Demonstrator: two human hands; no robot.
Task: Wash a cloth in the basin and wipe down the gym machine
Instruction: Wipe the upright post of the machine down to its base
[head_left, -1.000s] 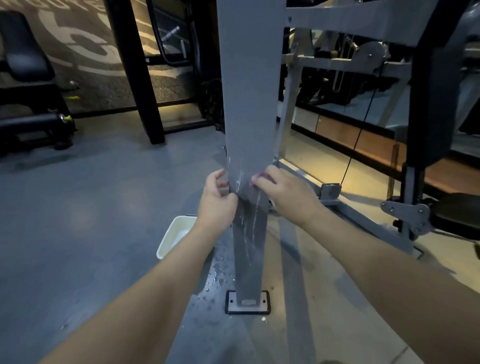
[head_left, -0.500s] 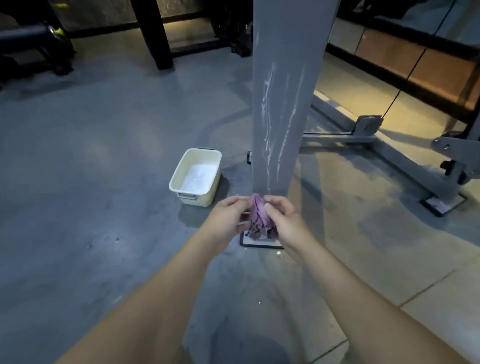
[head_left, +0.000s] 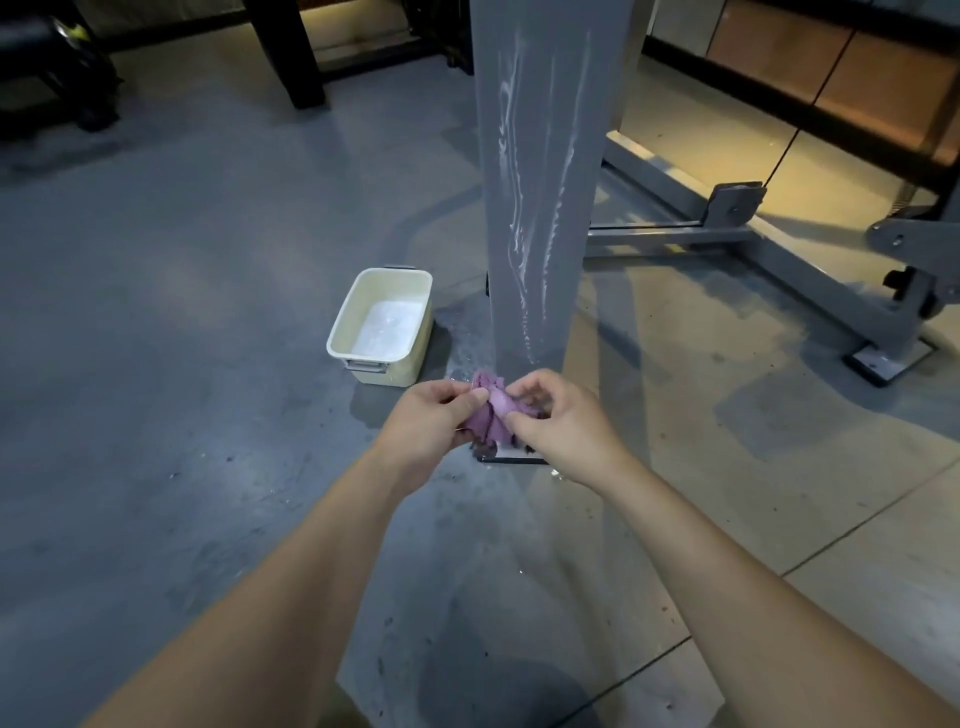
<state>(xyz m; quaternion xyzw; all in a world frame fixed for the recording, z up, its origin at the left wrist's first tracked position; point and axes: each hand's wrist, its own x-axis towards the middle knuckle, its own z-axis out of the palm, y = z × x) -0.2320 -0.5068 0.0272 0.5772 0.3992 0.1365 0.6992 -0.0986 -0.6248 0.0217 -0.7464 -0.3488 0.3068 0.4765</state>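
So the biggest thing in front of me is the gym machine's grey upright post (head_left: 530, 182), and it's got wet streaks running down its face, so I'd say at least that face has had a wipe. The low frame rails (head_left: 670, 236) running off to the right look dry from here, hard to be sure, so my guess is those are what's left, plus whatever's above my view. The concrete floor (head_left: 182, 260) is wide open on my left and behind the basin, lots of room to shuffle around; on the right it's tighter, with the rails and a bolted foot plate (head_left: 891, 358) sticking out at shin level, easy to kick. The cream plastic basin (head_left: 363, 358) sits on the floor just left of the post's base, with a bit of cloudy water in the bottom and splashes on the floor beside it. Then the purple cloth (head_left: 491, 410): it's bunched up between my hands, in front of the post's foot and near the basin, not touching either. My left hand (head_left: 431, 421) pinches one side of it with thumb and fingers, and my right hand (head_left: 561, 421) has fingers curled onto the other side, so both are holding it. Looks like I'm rebunching it, probably for another dunk or the next section.
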